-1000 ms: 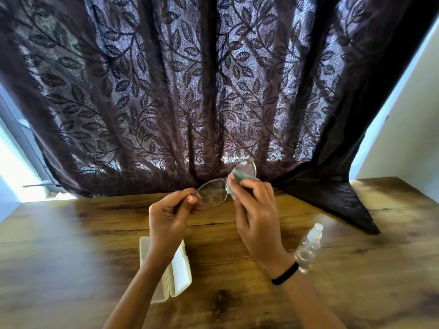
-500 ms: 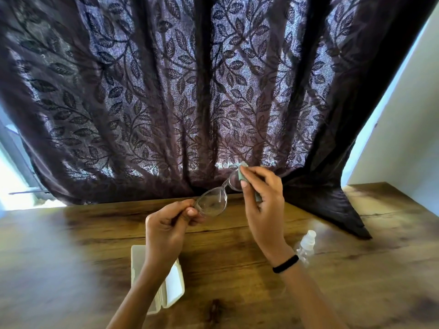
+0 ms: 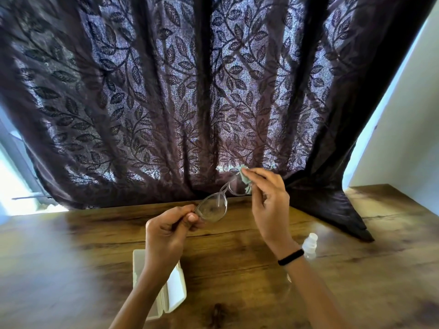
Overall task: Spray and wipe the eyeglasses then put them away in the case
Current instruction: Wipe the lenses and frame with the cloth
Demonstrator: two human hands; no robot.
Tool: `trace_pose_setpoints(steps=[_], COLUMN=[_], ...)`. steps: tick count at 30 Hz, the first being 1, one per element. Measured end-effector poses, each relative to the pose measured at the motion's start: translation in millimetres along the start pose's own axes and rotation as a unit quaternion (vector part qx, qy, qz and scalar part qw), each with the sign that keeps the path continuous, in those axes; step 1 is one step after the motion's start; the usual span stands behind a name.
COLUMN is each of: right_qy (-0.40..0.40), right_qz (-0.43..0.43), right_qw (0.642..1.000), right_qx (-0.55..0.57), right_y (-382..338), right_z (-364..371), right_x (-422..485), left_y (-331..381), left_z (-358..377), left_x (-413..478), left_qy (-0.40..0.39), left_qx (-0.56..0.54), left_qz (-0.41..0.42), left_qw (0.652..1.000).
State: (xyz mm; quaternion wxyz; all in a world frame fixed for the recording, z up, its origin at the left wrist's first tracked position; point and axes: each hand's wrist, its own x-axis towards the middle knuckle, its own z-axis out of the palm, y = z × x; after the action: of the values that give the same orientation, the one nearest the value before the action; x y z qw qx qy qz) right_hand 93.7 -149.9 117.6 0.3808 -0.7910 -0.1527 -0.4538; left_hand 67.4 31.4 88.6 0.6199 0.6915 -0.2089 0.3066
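Gripping the eyeglasses (image 3: 213, 207) by the near lens's outer end in a curled left hand (image 3: 166, 231), above the table (image 3: 71, 257). Pinching a green cloth (image 3: 244, 173) round the far lens with the right hand (image 3: 268, 203) at 1 o'clock, fingers bent. At 6 o'clock from the glasses, the open white case (image 3: 174, 288) lying on the wood; at 4 o'clock, the spray bottle (image 3: 310, 245), partly behind the right wrist.

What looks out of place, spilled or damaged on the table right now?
Nothing is spilled or broken. The left hand pinches the clear-framed eyeglasses, the right hand the green cloth; the clear spray bottle stands upright. Only oddity: the dark leaf-patterned curtain's corner drapes onto the wooden table right of it.
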Motion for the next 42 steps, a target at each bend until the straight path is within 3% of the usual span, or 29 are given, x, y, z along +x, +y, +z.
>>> trace_pose_setpoints(steps=[11, 18, 25, 42], right_qy=[-0.020, -0.019, -0.022, -0.097], right_qz=[-0.076, 0.000, 0.005, -0.134], right_qw=[0.997, 0.999, 1.000, 0.986], right_qx=[-0.012, -0.034, -0.015, -0.017], right_y=[-11.8, 3.5, -6.2, -41.7], right_z=[6.8, -1.9, -0.6, 12.0], right_x=[-23.0, 2.5, -2.6, -50.8], left_y=[2.4, 2.4, 3.2, 3.8], left_z=[5.9, 7.2, 8.5, 10.6], left_x=[4.3, 2.2, 3.0, 4.1], left_qy=[0.005, 0.001, 0.005, 0.031], left_qx=[0.006, -0.002, 0.002, 0.001], left_qz=[-0.005, -0.009, -0.002, -0.026], left_qw=[1.000, 1.000, 1.000, 0.999])
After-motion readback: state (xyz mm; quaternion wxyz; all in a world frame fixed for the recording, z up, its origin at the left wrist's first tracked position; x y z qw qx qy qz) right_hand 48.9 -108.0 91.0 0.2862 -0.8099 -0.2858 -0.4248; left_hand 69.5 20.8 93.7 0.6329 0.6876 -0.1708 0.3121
